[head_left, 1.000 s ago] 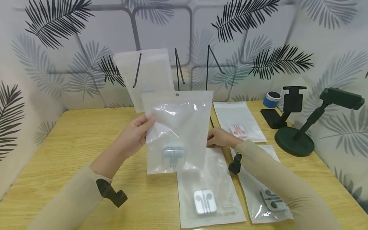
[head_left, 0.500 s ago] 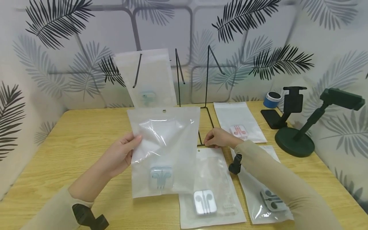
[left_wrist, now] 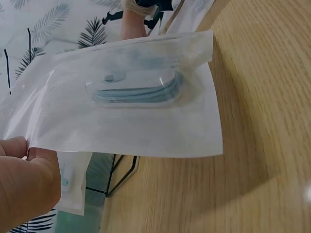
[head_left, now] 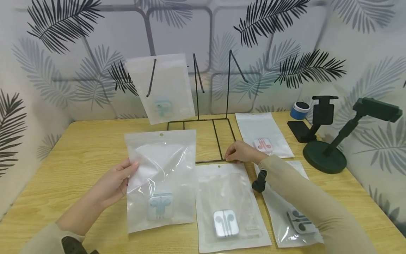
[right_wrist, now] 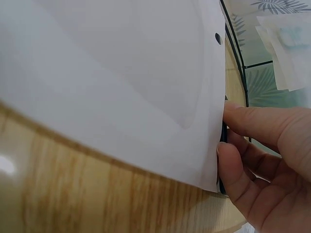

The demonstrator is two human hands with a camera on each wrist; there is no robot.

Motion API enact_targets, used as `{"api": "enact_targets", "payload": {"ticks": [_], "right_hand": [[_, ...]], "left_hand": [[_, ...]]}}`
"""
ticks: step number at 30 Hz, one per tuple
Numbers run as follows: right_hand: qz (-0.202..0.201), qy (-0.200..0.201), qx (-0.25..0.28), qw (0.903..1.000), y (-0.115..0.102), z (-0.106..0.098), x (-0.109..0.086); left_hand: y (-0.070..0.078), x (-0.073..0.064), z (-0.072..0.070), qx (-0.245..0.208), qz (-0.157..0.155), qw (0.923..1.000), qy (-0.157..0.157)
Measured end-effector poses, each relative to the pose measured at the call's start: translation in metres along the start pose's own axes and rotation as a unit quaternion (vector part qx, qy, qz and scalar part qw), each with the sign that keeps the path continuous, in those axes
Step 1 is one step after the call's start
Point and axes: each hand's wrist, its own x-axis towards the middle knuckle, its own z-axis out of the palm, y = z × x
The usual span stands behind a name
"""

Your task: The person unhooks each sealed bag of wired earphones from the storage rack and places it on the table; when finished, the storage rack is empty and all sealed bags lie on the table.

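My left hand pinches the left edge of a clear-front white zip bag with light blue earphones in a case inside. In the left wrist view that bag is raised above the wooden table. My right hand pinches the front right corner of the black wire rack's base. In the right wrist view, thumb and fingers are at the dark rod beside the top edge of a second bag. That bag, with white earphones, lies flat below the rack.
More white bags hang on the rack's left hook. A bag with red earphones and one with grey earphones lie at right. Beyond stand a green stand, a black phone holder and a blue jar.
My left hand has brought the light blue earphone bag down and to the left, uncovering the rack base and the white earphone bag. My right hand has stayed at the rack corner.
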Motion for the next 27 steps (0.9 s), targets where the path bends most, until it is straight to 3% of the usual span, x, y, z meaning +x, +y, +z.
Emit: {"api": "enact_targets", "payload": {"ticks": [7,13,21,24,27], "right_hand": [[0.007,0.003,0.002,1.0,0.003,0.001,0.002],[0.006,0.003,0.001,1.0,0.002,0.001,0.002],[-0.001,0.003,-0.004,1.0,0.005,0.001,0.003],[-0.01,-0.002,0.002,0.9999,0.005,0.0,0.003],[-0.027,-0.009,0.008,0.9996,0.004,-0.002,0.001]], "left_hand": [[-0.005,-0.002,-0.01,0.076,-0.018,0.9964,0.033],[-0.006,-0.002,-0.019,0.182,-0.026,0.9819,0.045],[-0.014,0.001,-0.036,0.332,-0.03,0.9408,0.058],[-0.018,0.002,-0.039,0.373,-0.035,0.9261,0.046],[-0.02,0.002,-0.039,0.418,-0.043,0.9068,0.031]]}}
